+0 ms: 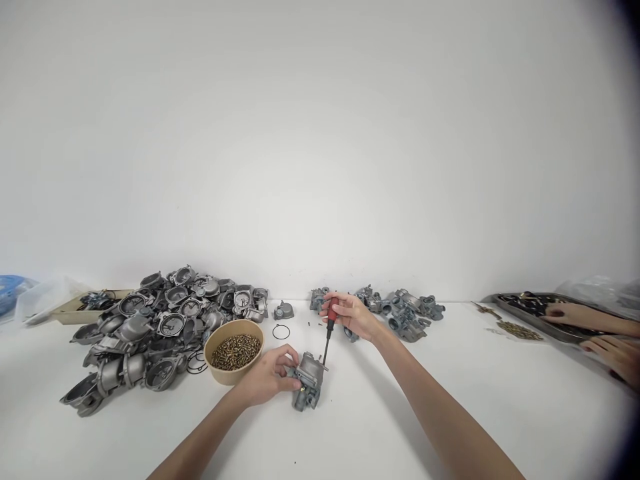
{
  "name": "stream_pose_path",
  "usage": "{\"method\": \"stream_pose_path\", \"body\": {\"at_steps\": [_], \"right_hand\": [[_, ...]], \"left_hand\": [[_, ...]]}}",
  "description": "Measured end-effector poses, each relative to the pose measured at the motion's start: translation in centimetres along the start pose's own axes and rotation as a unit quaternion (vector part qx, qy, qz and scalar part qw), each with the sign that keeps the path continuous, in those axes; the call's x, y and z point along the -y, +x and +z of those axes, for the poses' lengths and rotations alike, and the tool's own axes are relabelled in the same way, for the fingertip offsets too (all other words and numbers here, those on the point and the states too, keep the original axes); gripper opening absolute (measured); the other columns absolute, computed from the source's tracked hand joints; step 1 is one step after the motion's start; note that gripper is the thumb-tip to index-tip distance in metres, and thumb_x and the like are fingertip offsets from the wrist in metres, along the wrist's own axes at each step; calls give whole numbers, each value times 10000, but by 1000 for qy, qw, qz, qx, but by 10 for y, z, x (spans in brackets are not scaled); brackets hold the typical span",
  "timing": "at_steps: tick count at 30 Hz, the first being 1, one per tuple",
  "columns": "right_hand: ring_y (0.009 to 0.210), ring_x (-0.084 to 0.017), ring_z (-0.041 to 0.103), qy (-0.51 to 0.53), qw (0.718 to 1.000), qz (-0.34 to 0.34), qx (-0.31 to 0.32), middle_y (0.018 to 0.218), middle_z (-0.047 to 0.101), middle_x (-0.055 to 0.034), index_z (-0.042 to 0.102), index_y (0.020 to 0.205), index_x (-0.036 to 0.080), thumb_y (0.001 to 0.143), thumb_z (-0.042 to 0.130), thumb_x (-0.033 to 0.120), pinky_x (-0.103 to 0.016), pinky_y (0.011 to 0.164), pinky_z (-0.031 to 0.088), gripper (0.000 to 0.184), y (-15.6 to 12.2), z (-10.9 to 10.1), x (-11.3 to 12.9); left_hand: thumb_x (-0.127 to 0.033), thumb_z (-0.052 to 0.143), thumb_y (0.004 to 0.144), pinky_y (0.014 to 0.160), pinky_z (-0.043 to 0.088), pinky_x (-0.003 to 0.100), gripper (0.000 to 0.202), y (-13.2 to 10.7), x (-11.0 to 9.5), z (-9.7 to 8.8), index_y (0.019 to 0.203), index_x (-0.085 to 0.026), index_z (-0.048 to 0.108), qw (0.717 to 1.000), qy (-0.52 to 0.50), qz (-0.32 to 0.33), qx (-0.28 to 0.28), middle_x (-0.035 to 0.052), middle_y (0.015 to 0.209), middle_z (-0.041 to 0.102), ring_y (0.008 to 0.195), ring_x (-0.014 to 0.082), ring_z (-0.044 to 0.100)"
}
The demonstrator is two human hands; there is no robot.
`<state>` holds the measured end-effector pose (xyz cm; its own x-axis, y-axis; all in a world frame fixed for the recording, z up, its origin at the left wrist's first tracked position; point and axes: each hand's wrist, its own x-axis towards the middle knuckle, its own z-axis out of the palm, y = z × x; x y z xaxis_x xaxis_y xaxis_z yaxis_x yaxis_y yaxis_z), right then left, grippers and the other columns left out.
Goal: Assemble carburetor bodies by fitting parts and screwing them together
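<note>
A grey metal carburetor [309, 381] stands on the white table in front of me. My left hand [267, 377] grips its left side, thumb and fingers on the body. In my right hand [353, 313] is a screwdriver [331, 321] with a red and black handle, held nearly upright. Its tip meets the right edge of the carburetor's top; the screw under it is too small to make out. Left of my left hand sits a round tan bowl [227, 377] full of small brass-coloured screws [235, 352].
Grey metal float bowls [173, 325] are heaped on the left, with one single float bowl [284, 310] and a black rubber ring [281, 331] behind the carburetor. More carburetor bodies [407, 313] lie back right. At far right, another person's hands [575, 313] are at a dark tray [515, 312].
</note>
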<state>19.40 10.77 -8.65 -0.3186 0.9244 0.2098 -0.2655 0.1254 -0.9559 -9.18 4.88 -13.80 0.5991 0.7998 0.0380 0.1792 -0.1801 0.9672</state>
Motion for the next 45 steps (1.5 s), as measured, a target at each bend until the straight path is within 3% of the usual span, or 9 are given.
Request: {"method": "stream_pose_path", "body": {"at_steps": [10, 22, 37, 41, 45], "right_hand": [[871, -253, 741, -9, 1000, 7, -20, 915, 735, -64, 699, 1029, 178, 729, 872, 344, -393, 788, 621, 384, 6, -7, -6], [814, -232, 739, -17, 997, 21, -70, 888, 743, -71, 718, 994, 178, 715, 873, 299, -393, 773, 644, 341, 11, -13, -14], [841, -250, 755, -51, 997, 22, -60, 989, 762, -119, 715, 1083, 172, 737, 846, 332, -348, 713, 640, 403, 3, 0, -4], [834, -261, 758, -76, 992, 3, -99, 1033, 762, -131, 712, 1110, 169, 719, 846, 366, -388, 741, 644, 457, 7, 1, -9], [848, -235, 751, -121, 969, -50, -208, 1068, 759, -106, 652, 1177, 203, 753, 791, 463, -348, 754, 625, 516, 14, -10, -13]], "left_hand": [[-285, 816, 692, 652, 424, 261, 373, 0, -1, 0, 934, -189, 548, 999, -32, -8, 3, 27, 894, 654, 776, 180, 606], [-387, 853, 668, 634, 433, 261, 461, 3, 3, 0, 930, -197, 525, 997, -71, -14, 10, 11, 839, 629, 756, 178, 602], [-272, 832, 678, 622, 391, 244, 380, 2, 4, -1, 957, -193, 587, 1000, -5, -1, 2, 23, 904, 661, 753, 168, 580], [-277, 826, 687, 617, 386, 243, 373, 2, 4, -2, 953, -199, 577, 1000, 5, 1, -1, 22, 916, 665, 730, 158, 574], [-269, 823, 687, 617, 383, 243, 371, 2, 6, -4, 957, -199, 580, 1000, 14, 1, -11, 29, 934, 664, 730, 159, 576]]}}
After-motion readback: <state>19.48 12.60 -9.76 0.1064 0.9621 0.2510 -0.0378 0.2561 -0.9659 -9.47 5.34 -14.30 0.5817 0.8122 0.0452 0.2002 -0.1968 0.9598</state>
